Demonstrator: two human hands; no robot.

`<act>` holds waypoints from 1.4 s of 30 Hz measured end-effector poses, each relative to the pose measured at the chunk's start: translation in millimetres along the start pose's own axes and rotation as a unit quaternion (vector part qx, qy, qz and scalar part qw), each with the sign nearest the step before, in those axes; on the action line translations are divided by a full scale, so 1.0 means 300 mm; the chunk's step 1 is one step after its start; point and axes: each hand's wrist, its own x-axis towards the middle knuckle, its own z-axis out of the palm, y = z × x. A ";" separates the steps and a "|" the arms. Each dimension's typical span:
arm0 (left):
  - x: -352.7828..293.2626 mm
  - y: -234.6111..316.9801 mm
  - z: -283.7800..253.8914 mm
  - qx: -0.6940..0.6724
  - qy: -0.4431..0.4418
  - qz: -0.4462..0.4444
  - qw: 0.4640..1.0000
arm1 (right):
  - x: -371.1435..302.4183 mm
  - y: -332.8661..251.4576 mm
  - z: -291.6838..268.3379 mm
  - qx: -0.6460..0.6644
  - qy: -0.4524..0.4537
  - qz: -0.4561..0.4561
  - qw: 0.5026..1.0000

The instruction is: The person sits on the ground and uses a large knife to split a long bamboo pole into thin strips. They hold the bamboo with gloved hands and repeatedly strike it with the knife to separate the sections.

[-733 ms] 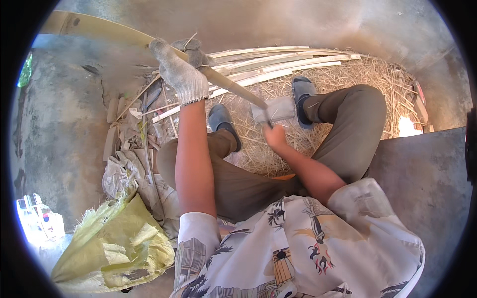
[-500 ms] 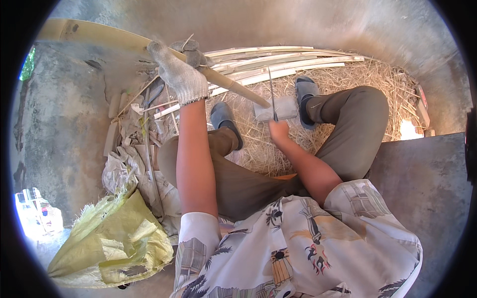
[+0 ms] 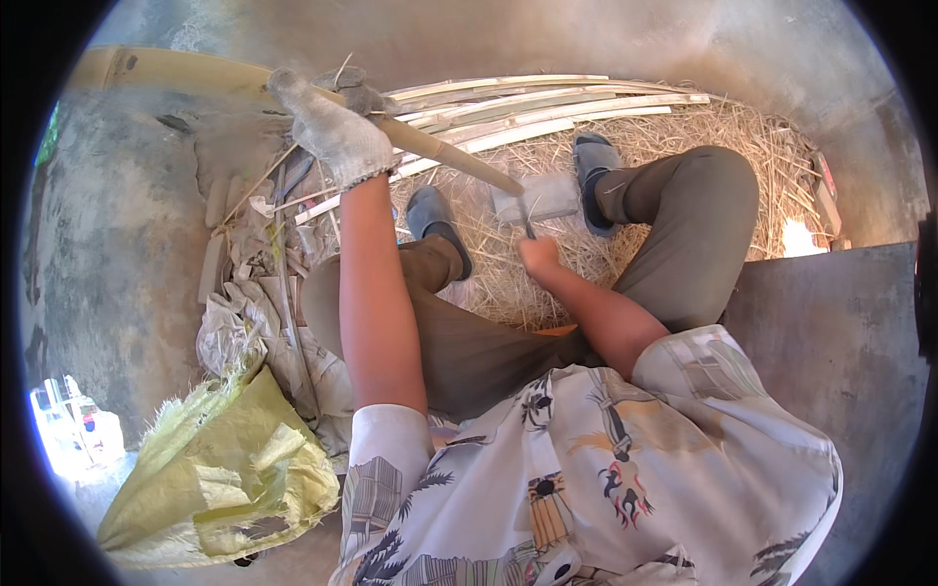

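Bamboo pole point(image 3: 195, 74) cut off at the view's left rim

A mottled grey-brown, concrete-like wall point(image 3: 635, 44) curved across the top through the lens, and a stained grey wall point(image 3: 107, 254) stood at the left. Dry, straw-coloured shavings point(image 3: 747, 146) covered much of the brownish floor. A smooth, dark grey flat panel point(image 3: 831, 332) filled the right side. White glare point(image 3: 83, 430) burned at lower left, a smaller bright patch of light point(image 3: 801, 237) at right.
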 end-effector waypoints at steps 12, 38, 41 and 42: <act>0.034 -0.017 -0.059 -0.093 -0.180 -0.113 0.973 | -0.040 -0.098 -0.081 -0.072 -0.025 -0.075 0.994; 0.147 -0.071 -0.125 -0.218 -0.560 -0.215 0.770 | -0.492 -0.558 -0.355 0.259 -0.313 0.086 0.910; 0.145 -0.063 -0.124 -0.208 -0.564 -0.190 0.776 | -0.507 -0.620 -0.389 0.349 -0.272 0.004 0.897; 0.133 -0.063 -0.118 -0.218 -0.576 -0.182 0.767 | -0.507 -0.616 -0.383 0.392 -0.234 -0.043 0.889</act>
